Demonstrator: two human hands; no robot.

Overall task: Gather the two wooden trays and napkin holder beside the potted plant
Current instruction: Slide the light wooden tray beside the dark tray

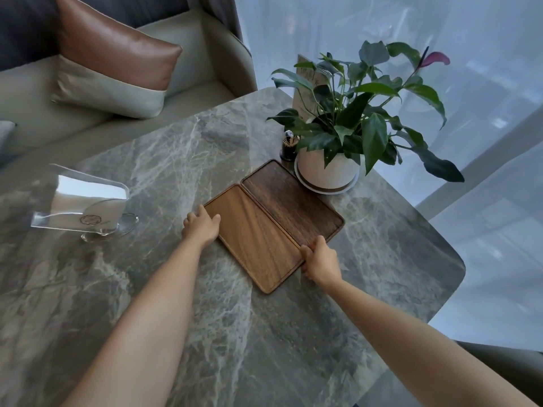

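Two wooden trays lie flat, side by side and touching, on the marble table. The lighter tray (255, 239) is nearer me; the darker tray (289, 201) lies beyond it, its far corner next to the potted plant (327, 168) in a white pot. My left hand (201, 226) grips the lighter tray's left edge. My right hand (320, 261) holds that tray's right edge, where the two trays meet. A clear acrylic napkin holder (85, 207) with white napkins stands apart at the table's left.
A small dark toothpick jar (288, 148) stands left of the pot, and a menu card (307, 92) rises behind the leaves. A grey sofa with a brown-and-grey cushion (114, 60) is beyond the table. Sheer curtains hang on the right past the table's rounded edge (458, 259).
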